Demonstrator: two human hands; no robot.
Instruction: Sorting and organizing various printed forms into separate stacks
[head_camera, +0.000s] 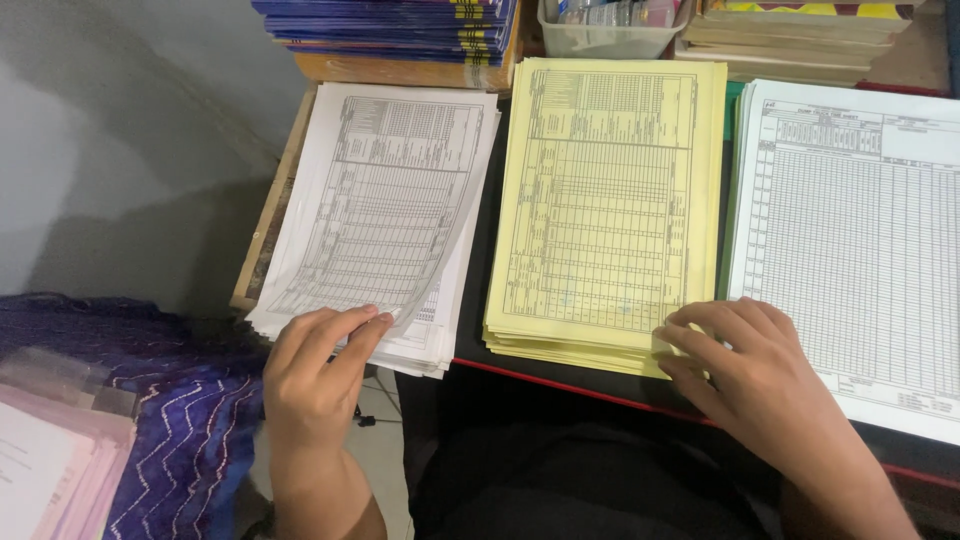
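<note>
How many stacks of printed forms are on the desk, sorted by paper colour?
White stacks: 2, one under the left hand at, one at the right edge
Yellow stacks: 1, its near corner touched by the right hand
Total: 3

A plain grey wall (120, 130) fills the upper left, shadowed low down. A dark table (560, 385) with a red front edge (600, 398) runs across the middle, a wooden board (268, 215) at its left end. Pale floor (385, 460) shows below. At the far edge stand stacked blue books (390, 25) and a clear plastic tub (610, 38).
</note>
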